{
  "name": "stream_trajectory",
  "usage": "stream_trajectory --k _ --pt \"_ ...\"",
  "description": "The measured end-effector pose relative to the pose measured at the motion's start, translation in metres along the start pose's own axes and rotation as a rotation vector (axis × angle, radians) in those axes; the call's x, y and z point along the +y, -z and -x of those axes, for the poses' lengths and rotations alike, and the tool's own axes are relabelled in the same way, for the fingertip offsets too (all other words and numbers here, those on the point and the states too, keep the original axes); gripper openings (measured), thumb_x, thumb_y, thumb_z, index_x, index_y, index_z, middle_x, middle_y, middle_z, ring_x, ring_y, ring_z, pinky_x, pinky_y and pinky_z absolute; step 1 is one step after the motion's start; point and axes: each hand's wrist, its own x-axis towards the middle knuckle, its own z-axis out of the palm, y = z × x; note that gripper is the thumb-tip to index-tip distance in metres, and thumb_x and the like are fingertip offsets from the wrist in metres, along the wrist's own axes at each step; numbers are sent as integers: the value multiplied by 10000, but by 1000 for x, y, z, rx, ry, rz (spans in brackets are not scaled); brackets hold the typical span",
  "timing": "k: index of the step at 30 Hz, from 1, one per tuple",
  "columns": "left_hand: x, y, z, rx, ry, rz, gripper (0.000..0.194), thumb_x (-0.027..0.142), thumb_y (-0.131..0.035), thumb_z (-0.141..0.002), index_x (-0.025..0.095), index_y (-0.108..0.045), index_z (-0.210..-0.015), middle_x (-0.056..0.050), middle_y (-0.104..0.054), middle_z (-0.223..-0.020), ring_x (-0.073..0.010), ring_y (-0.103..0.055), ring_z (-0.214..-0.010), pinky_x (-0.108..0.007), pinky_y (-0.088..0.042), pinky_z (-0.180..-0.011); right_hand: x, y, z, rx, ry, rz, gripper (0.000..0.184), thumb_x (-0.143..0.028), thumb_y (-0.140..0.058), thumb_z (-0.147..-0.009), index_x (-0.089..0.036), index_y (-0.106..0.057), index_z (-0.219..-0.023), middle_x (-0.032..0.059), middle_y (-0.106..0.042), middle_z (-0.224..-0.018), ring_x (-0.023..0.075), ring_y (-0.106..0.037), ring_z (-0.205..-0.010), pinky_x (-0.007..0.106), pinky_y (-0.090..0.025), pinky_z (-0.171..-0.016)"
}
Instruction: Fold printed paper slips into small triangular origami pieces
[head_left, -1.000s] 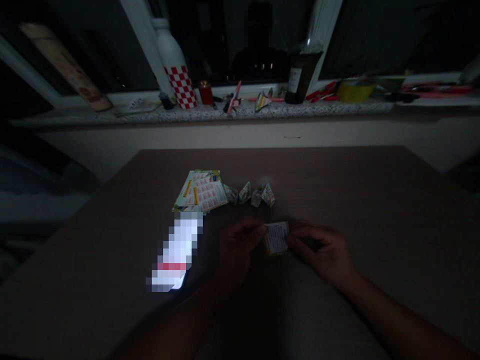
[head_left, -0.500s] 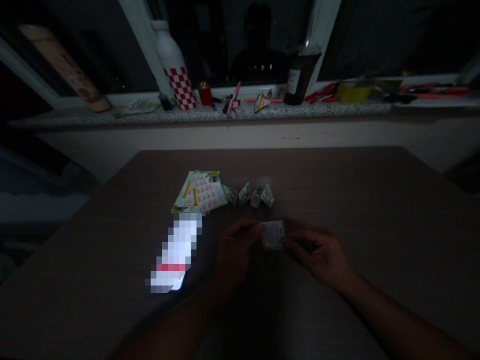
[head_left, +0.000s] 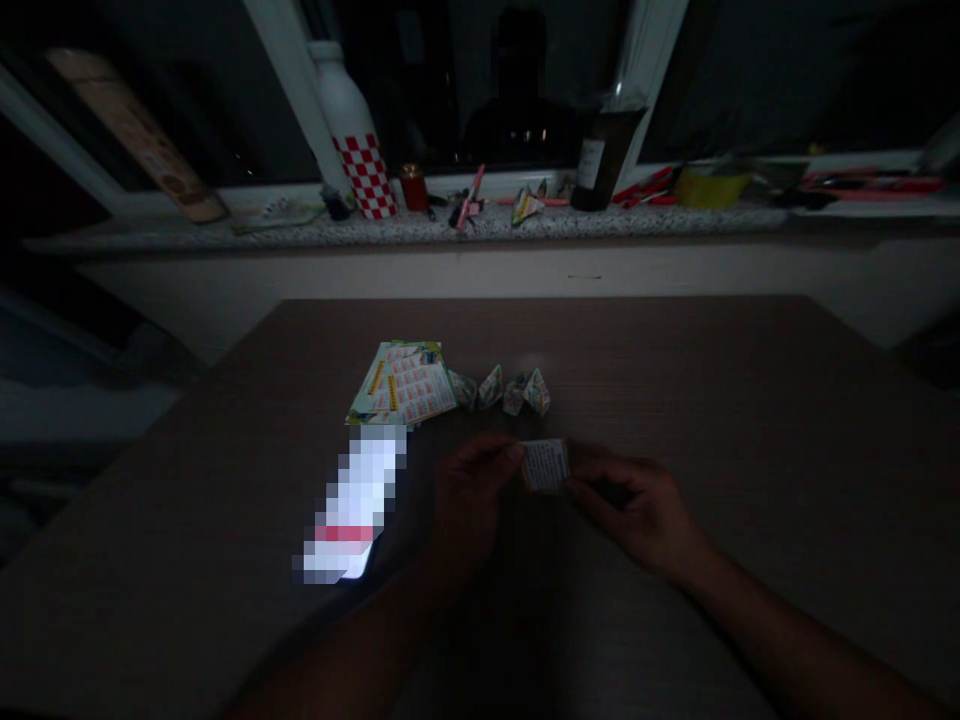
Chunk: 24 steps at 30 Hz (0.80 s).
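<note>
A small folded piece of printed paper [head_left: 546,465] is held up over the table between both hands. My left hand [head_left: 476,490] pinches its left edge with thumb and fingers. At the paper's right edge, my right hand [head_left: 637,505] grips with thumb and forefinger. Just beyond the hands several folded paper pieces [head_left: 491,388] stand in a row. To their left lies a stack of printed paper sheets [head_left: 405,385], fanned a little. A phone [head_left: 352,510] with a lit, blurred-out screen rests left of my left hand.
The wooden table [head_left: 675,350] reaches to the wall below a stone windowsill [head_left: 300,235]. On the sill stand a white bottle with red checks [head_left: 364,165], a small red jar [head_left: 412,188], a dark pouch [head_left: 600,160] and a yellow roll [head_left: 712,187]. The light is dim.
The paper between my fingers has tilted slightly, and its lower edge sits a little higher. Both hands keep their hold almost in place. The whole view has shifted very slightly.
</note>
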Motion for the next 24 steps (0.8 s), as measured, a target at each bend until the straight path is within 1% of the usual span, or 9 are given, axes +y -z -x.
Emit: stream_trajectory --k 5,9,13,16,19,22,24 --pt "-4 3 -2 -13 -2 16 147 284 -774 -660 183 -720 -751 13 -669 -703 -120 -598 -687 -234 -476 -668 3 0 0 9 -38 4 129 -281 -613 -841 -183 -693 -820 47 -724 -811 174 -668 -733 283 -518 -686" --pt "-3 1 -2 17 3 28 156 276 -782 -644 178 -719 -748 6 -673 -715 -124 -605 -697 -243 -484 -679 4 0 1 30 -36 24 144 -295 -611 -841 -181 -697 -822 43 -725 -797 173 -663 -704 282 -522 -651" --pt "-1 -1 -2 34 20 16 152 270 -776 -640 170 -712 -735 4 -665 -698 -131 -605 -676 -255 -488 -664 1 1 1 43 -22 67 145 -290 -611 -839 -182 -689 -782 31 -714 -733 156 -646 -641 264 -510 -596" --pt "-1 0 -2 18 9 12 149 275 -766 -653 173 -710 -746 4 -670 -716 -137 -611 -697 -265 -493 -690 -1 1 1 39 -20 78 155 -293 -606 -839 -181 -685 -766 28 -708 -715 151 -638 -624 255 -503 -580" --pt "-3 2 -3 14 -1 1 160 284 -764 -659 175 -709 -762 3 -673 -723 -138 -612 -703 -258 -490 -678 -2 1 0 41 -31 64 160 -292 -607 -833 -178 -680 -749 23 -697 -685 146 -631 -598 244 -498 -559" --pt "-5 4 -3 4 -18 -11 172 293 -761 -662 172 -708 -772 0 -675 -733 -140 -611 -713 -259 -488 -687 -3 1 0 79 -28 65 145 -276 -610 -825 -176 -677 -743 21 -692 -671 146 -635 -589 236 -499 -546" --pt "-5 4 -4 4 -20 -17 177 301 -760 -661 170 -702 -765 2 -671 -731 -140 -609 -712 -264 -485 -698 -3 2 -1 127 -8 59 119 -262 -622 -813 -179 -677 -746 18 -693 -667 145 -641 -591 234 -509 -557"
